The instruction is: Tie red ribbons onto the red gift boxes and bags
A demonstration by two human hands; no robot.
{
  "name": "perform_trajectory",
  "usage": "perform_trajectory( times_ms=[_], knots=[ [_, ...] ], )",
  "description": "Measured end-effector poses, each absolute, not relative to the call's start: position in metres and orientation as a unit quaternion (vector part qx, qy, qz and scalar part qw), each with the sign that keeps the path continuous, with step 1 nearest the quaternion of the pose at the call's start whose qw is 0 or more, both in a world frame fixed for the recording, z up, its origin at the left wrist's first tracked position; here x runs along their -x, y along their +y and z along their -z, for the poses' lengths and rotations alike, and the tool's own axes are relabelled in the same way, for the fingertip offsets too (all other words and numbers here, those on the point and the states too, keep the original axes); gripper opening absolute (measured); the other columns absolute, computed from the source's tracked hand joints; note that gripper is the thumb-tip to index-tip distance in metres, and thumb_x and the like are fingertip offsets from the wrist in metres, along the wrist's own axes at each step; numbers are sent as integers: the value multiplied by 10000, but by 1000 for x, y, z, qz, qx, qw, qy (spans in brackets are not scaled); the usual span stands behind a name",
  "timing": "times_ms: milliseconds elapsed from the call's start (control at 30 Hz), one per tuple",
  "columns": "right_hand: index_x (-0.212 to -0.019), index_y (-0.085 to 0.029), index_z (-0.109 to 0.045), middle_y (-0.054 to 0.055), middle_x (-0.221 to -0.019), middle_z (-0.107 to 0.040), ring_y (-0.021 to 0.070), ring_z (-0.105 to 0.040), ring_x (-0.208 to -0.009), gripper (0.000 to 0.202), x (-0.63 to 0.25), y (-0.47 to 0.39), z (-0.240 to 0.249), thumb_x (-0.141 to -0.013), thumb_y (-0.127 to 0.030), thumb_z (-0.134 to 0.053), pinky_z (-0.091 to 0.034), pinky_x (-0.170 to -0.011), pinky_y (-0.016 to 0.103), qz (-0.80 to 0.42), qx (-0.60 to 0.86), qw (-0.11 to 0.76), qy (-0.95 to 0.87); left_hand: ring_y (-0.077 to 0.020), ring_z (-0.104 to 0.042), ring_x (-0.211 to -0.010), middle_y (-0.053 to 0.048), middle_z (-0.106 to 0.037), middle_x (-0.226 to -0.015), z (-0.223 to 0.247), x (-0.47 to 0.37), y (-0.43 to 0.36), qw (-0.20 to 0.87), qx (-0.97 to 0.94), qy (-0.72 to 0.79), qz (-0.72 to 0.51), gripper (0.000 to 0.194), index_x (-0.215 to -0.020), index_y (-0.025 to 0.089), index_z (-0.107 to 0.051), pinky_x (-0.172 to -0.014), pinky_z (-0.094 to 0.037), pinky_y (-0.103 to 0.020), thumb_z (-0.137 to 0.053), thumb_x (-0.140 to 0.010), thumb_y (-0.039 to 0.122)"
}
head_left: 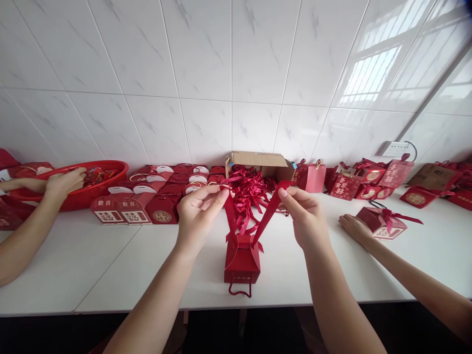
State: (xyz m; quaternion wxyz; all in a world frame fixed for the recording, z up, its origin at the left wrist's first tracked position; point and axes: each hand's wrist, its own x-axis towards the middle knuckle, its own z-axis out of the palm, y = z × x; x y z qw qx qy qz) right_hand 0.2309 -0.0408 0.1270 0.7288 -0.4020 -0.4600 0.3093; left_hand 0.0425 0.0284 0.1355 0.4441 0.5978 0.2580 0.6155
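Note:
A small red gift box [242,263] stands on the white table in front of me, its rope handle hanging over the near side. A red ribbon [267,216] rises from the box top in two ends spread into a V. My left hand [202,212] pinches the left end between thumb and fingers. The right end is pinched in my right hand [304,214]. Behind the box lies a heap of loose red ribbons [249,189], spilling from an open cardboard box [258,159].
Rows of red boxes [162,209] stand at the left, beside a red basin [106,183] where another person's hands reach in. At the right, another person's hand [356,228] rests near a ribboned box [381,223]. More boxes [344,184] line the wall.

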Motion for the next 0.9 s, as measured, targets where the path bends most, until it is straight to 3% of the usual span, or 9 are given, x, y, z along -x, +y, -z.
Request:
perform_trajectory(
  times_ms=[133,300,400,533,733,900],
  knots=[
    [-676,-192,-665,-33,-616,-507,86,-451,-596,247,-231,-38,-126,-785,-407,-716,-374,-578,230,-316,412,718,-463,-125,-619,-604,18,-658,-657,-136,-47,29,477,-588,264,-598,195,-791,184,-691,-721,-521,-269,-751,-738,362],
    [-678,-170,-657,-30,-566,-538,77,-460,-528,277,-222,-33,-129,-765,-425,-723,-351,-517,223,-338,433,694,-466,-117,-595,-651,14,-620,-658,-137,-51,26,485,-628,254,-553,222,-763,175,-649,-685,-478,-231,-695,-798,389],
    [-726,-155,-684,-23,-518,-558,76,-462,-468,281,-215,-30,-129,-759,-432,-717,-328,-465,218,-350,461,656,-485,-102,-581,-635,43,-591,-637,-135,-55,21,499,-651,239,-519,211,-931,199,-622,-665,-464,-216,-694,-810,356],
    [-845,-154,-721,-9,-589,-614,82,-487,-488,281,-209,-29,-125,-748,-417,-715,-368,-464,215,-393,431,626,-518,-105,-588,-646,67,-602,-627,-129,-58,18,497,-668,249,-495,408,-1146,237,-494,-683,-455,-223,-705,-808,320],
    [-940,-206,-732,6,-742,-677,120,-594,-654,232,-211,-32,-116,-813,-389,-667,-491,-616,250,-433,366,594,-571,-135,-597,-655,50,-606,-652,-128,-57,19,480,-696,271,-460,485,-1196,235,-449,-677,-464,-266,-709,-792,302],
    [-945,-222,-737,10,-798,-704,144,-646,-765,263,-217,-27,-109,-882,-424,-580,-517,-731,274,-394,380,595,-589,-123,-580,-660,29,-587,-739,-131,-51,20,564,-680,249,-396,438,-1191,239,-490,-630,-455,-250,-677,-795,250]
  ],
)
